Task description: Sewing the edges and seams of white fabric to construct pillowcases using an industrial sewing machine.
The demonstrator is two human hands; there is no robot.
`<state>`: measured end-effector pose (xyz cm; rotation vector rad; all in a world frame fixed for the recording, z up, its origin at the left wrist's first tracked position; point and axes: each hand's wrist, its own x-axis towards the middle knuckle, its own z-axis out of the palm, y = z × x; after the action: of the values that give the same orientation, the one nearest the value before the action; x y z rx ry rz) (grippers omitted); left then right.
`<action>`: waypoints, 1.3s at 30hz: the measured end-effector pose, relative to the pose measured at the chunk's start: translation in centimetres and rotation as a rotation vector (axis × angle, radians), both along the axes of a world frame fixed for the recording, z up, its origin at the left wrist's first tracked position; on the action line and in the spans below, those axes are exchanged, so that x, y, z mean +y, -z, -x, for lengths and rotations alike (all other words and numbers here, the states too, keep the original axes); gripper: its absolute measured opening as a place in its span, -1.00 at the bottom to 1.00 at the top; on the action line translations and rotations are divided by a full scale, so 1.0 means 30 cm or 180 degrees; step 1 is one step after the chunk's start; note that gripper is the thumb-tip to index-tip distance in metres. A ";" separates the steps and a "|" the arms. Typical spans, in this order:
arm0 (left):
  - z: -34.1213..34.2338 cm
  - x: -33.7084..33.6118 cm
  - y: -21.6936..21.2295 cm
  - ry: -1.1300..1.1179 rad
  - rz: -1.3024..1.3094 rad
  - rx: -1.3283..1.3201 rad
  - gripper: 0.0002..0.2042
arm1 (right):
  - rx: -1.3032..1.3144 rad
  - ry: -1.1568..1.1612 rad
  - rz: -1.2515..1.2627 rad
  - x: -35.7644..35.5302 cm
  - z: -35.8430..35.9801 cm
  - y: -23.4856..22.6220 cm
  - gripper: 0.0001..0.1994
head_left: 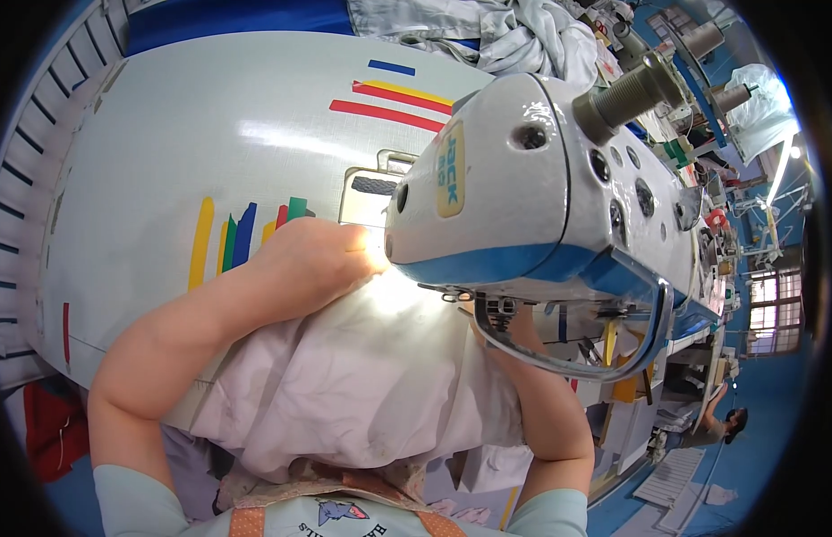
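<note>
A white and blue sewing machine (496,179) stands over the table, with a bright lamp glare at its needle area. My left hand (322,255) is closed at the left of this glare, its curled fingers on the edge of a white cloth (362,376). The cloth spreads from the needle area over the table's near edge and down to my lap. My right hand (516,329) is beneath the machine head at the cloth's right side. Its fingers are hidden behind the head and a curved metal guard (577,367).
Coloured tape strips (394,103) are stuck on the pale table (148,170). Grey-white fabric (514,36) is heaped beyond it. Thread cones (702,40) stand at the upper right. Another person (725,425) is far off at the right. A red item (54,434) lies lower left.
</note>
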<state>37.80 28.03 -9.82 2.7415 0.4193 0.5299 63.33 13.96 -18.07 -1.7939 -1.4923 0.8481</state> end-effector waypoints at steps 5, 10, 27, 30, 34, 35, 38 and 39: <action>0.003 0.001 -0.005 -0.0087 -0.0103 0.0144 -0.92 | 0.1488 0.0304 0.0355 -0.107 -0.003 -0.104 -0.80; 0.001 0.000 0.002 -0.0091 -0.0120 0.0042 -0.93 | 0.2984 0.0631 0.0717 -0.015 0.039 -0.111 -0.73; -0.008 0.004 0.020 -0.0172 0.0061 -0.0005 -0.89 | -0.2338 -0.0655 0.0374 0.004 -0.098 0.041 -0.57; 0.006 -0.001 0.027 -0.0206 0.0109 -0.0020 -0.88 | -0.2302 -0.0661 0.0249 0.014 -0.066 0.029 -0.56; -0.004 -0.004 0.012 -0.0144 0.0138 0.0004 -0.88 | -0.1209 -0.0434 0.0783 0.028 -0.117 0.077 -0.56; -0.005 -0.005 0.007 -0.0142 0.0137 0.0003 -0.88 | -0.1210 -0.0432 0.0783 0.029 -0.118 0.077 -0.56; 0.000 -0.004 0.002 -0.0120 0.0097 0.0072 -0.90 | -0.1446 -0.0543 0.0757 0.043 -0.076 0.036 -0.55; 0.005 -0.005 0.004 -0.0133 0.0116 0.0069 -0.90 | -0.1525 -0.0580 0.0747 0.048 -0.057 0.016 -0.55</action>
<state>37.65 27.87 -9.93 2.7111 0.4876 0.4984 65.05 15.41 -18.55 -2.1669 -1.9485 0.7345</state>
